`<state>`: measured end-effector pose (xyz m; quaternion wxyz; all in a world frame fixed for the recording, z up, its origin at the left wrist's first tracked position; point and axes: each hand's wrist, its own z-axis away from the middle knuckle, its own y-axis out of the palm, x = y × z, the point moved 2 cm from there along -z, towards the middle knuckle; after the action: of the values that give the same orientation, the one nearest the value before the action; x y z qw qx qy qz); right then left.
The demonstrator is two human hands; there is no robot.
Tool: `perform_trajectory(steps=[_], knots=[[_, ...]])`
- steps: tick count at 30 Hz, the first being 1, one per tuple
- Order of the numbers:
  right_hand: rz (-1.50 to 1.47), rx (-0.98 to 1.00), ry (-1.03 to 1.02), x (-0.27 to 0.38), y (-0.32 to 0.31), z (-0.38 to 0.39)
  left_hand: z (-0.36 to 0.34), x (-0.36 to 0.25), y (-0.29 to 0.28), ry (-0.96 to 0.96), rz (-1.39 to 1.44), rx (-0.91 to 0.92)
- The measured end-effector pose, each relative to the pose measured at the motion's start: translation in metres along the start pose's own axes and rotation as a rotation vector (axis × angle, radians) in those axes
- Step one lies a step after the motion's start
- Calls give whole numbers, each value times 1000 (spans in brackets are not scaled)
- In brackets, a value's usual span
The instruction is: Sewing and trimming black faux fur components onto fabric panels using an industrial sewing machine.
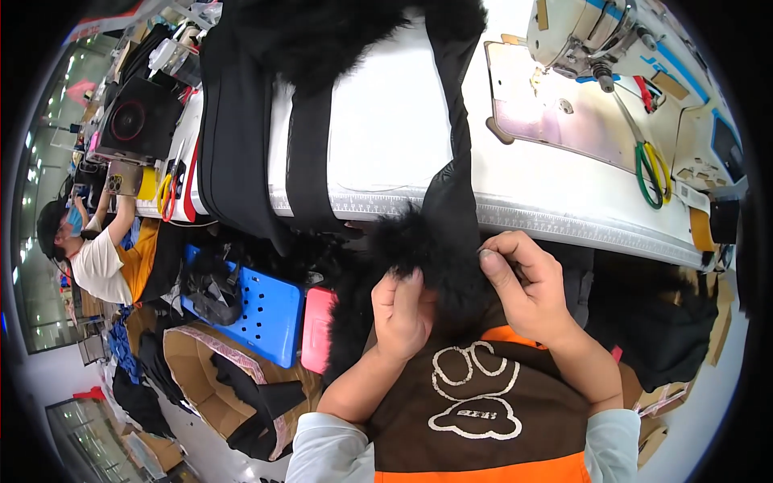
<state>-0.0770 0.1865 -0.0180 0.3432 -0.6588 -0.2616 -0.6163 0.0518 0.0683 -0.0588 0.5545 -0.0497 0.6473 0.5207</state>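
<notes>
Spanning the upper centre & right of the frame, the white desk (386, 121) is the biggest thing, w/ a ruler strip along its near edge. On it, upper right, sits a white sewing machine (588, 32) over a shiny metal plate; green- and yellow-handled scissors (651, 173) lie just right of that plate. Black fabric pieces (241, 121) drape over the desk's left part & hang off the near edge.

Lower left: a blue perforated plastic stool (258, 310), a pink item beside it, and a cardboard box (201, 370) w/ black scraps in it. Far left, another person in a white top works at a separate station, well apart.

Centre: a black fur-trimmed garment piece (439, 241) runs from the desk top down over the edge to the lap. The left hand (400, 310) is closed in a fist round the fur, low centre. The right hand (523, 286) pinches the fabric edge between thumb & forefinger, just right of the fur; whether a small tool is in that grip, can't tell.

Progress, as a judgement: the piece is off the machine and being handled or checked at the lap, so hand work on the fur edge looks under way, not finished. No done pile can be told apart from the rest.
</notes>
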Motion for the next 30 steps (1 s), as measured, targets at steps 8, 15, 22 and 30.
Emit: perform_trajectory(steps=[8,15,22,30], knots=[[83,16,-227,8,-3,-3,3,-9,-22,535,-783,333],[59,103,-290,3,-3,-1,-9,-5,-19,518,-1189,606],[-83,111,-47,-7,-8,0,-8,-8,-20,805,-1542,585],[-82,86,-120,-21,-3,1,-7,-23,-7,635,-1045,344]])
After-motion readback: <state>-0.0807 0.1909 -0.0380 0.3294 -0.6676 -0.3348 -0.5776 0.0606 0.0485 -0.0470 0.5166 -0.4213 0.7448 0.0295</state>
